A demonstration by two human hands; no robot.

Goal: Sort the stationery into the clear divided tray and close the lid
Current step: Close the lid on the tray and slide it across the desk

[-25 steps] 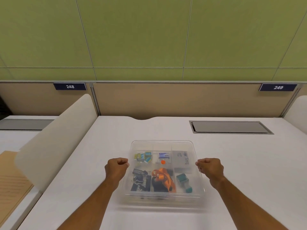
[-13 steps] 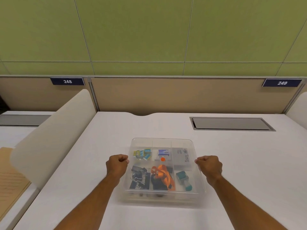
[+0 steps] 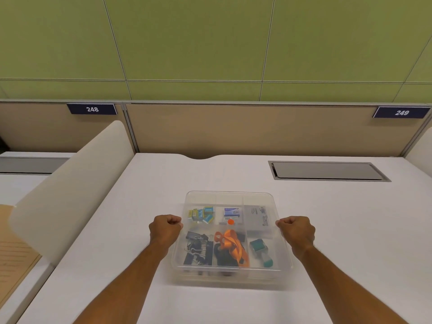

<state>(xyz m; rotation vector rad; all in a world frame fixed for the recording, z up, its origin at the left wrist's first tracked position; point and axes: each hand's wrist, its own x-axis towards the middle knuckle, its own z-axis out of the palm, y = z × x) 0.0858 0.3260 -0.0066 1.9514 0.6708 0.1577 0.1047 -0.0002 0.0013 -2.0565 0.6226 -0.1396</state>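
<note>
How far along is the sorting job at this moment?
Sorting looks done: the binder clips, orange lanyard, small staple boxes and other stationery lie in separate compartments of the clear divided tray, and nothing loose lies on the desk. In hand: the left hand and right hand are fists at the tray's two sides. Whether the lid is already on, I cannot tell.

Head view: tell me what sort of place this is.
Probably an open-plan office or a study hall with numbered desks. The partition carries number plates 248 and 249, the white desk has a built-in cable hatch, and a curved divider separates the seats.
</note>
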